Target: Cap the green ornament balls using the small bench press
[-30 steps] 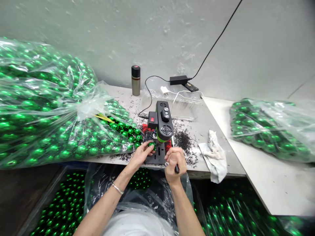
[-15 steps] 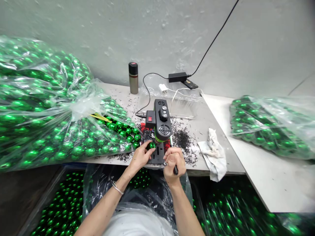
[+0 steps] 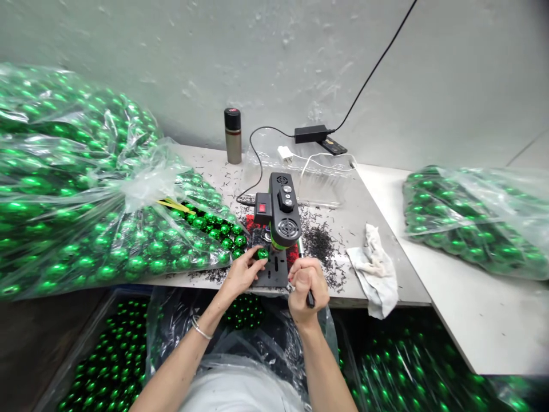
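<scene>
A shiny green ball ornament point(image 3: 262, 253) is pinched between the thumb and fingers of my left hand point(image 3: 241, 273), over the black slotted base plate point(image 3: 274, 276). Above and just right of the ball stands the head of a small black bench drill press point(image 3: 285, 209), which hides the tool beneath it. My right hand point(image 3: 307, 287) is closed in a fist around the press's lever; its black handle end point(image 3: 310, 299) sticks out below the fingers. To the left of my left hand, several loose green balls point(image 3: 226, 243) spill from the mouth of a clear bag.
Large clear bags of green balls point(image 3: 64, 189) fill the left side. Black shavings point(image 3: 318, 245) lie around the press. A white rag point(image 3: 376, 272) hangs over the table edge. Behind are a flask point(image 3: 233, 137), a power adapter point(image 3: 311, 134) and a clear plastic tray point(image 3: 321, 194).
My left hand has drawn the ball slightly left, away from beneath the press head. My right fist has shifted a little to the right, still around the lever.
</scene>
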`<state>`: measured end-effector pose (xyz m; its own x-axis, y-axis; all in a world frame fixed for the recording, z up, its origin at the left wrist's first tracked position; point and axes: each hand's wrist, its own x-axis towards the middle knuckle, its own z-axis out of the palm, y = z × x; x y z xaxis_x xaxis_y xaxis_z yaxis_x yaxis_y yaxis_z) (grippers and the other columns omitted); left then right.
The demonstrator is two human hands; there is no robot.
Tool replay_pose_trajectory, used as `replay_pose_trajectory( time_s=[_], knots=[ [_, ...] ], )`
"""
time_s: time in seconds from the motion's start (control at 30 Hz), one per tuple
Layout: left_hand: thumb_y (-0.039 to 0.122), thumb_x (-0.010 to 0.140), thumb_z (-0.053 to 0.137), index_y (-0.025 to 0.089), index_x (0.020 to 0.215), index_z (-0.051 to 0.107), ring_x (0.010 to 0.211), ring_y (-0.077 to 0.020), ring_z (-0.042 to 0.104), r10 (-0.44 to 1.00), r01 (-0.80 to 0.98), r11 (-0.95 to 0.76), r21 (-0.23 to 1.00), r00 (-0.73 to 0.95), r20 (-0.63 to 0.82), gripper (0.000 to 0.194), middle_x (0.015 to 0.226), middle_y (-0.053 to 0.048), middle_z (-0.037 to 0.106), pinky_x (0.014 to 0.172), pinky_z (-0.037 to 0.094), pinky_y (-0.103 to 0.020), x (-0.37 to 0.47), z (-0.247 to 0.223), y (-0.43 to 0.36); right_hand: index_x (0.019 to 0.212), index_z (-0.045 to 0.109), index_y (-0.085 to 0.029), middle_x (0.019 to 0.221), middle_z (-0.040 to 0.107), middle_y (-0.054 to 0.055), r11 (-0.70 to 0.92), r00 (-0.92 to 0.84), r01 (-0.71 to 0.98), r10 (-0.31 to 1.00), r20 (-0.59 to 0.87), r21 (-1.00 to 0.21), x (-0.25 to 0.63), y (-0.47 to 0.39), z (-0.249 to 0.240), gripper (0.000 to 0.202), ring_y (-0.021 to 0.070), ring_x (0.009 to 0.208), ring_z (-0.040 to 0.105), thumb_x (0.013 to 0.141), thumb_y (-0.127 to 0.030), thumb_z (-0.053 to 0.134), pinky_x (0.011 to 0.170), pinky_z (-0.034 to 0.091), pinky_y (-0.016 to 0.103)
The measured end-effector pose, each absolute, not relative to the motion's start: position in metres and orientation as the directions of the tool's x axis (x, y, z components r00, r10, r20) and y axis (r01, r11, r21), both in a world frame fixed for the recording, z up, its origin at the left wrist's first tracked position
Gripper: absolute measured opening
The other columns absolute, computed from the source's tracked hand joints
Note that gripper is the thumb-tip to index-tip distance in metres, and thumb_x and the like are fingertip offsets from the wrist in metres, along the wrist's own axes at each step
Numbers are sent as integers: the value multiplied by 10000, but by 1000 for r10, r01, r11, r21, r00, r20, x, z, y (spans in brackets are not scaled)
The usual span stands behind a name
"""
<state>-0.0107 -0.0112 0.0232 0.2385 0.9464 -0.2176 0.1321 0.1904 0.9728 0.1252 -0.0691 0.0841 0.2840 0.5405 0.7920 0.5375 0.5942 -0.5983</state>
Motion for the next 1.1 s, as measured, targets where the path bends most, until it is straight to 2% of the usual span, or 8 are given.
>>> replay_pose_trajectory(
  time_s=[0.13,0.23,0.3,0.57,0.67,0.77,0.93,1.1],
  knots=[
    [470,725,758,132,1268,597,629,-133,645,894,-110,381,918,298,-336,661,853,-63,729,584,478,-241,-28,28,-24,654,474,-203,662,534,-7,585,301,540,538,787,-606,125,-69,84,281,120,603,524,924,-125,453,547,429,278],
    [461,696,799,136,1202,638,833,-195,704,888,-288,430,856,304,-344,622,987,-106,730,684,513,-263,-37,35,-37,659,493,-203,675,547,2,579,324,527,540,777,-622,125,-68,84,275,128,617,543,925,-145,454,534,443,278],
    [448,687,812,131,1152,661,845,-209,708,885,-349,445,825,312,-345,583,992,-117,735,692,519,-270,-40,40,-45,659,504,-202,683,552,5,569,329,528,547,770,-630,125,-68,85,276,128,623,549,925,-152,453,534,447,276],
    [419,670,819,118,1042,704,721,-164,677,881,-383,446,809,345,-323,492,911,-101,747,674,506,-263,-40,51,-58,677,532,-199,711,587,9,553,319,534,568,759,-639,126,-69,93,272,130,676,586,934,-159,454,605,469,278],
    [411,691,801,127,1069,709,758,-168,675,876,-356,437,826,377,-301,481,946,-99,743,683,504,-261,-38,51,-63,975,613,-203,997,655,60,552,376,453,594,712,-700,126,-70,93,108,119,694,614,921,-213,520,634,513,286],
    [416,712,785,141,1106,706,805,-177,673,865,-338,437,833,413,-286,487,987,-96,738,722,519,-276,-37,49,-69,1296,489,-236,1275,571,130,490,458,357,650,606,-795,125,-78,85,426,104,700,634,886,-262,601,606,545,271],
    [417,736,770,142,1158,692,840,-187,676,840,-319,455,831,463,-282,510,1004,-97,738,787,531,-301,-34,45,-82,1282,509,-217,1179,622,119,275,460,330,788,409,-903,120,-119,55,371,105,717,652,917,-263,555,540,549,214],
    [413,723,785,132,1119,714,906,-213,674,807,-353,495,794,526,-269,492,1030,-109,735,795,537,-299,-27,46,-95,1209,575,-197,1101,645,110,200,345,440,863,370,-875,105,-160,45,291,118,757,660,925,-249,537,592,582,223]
  ],
)
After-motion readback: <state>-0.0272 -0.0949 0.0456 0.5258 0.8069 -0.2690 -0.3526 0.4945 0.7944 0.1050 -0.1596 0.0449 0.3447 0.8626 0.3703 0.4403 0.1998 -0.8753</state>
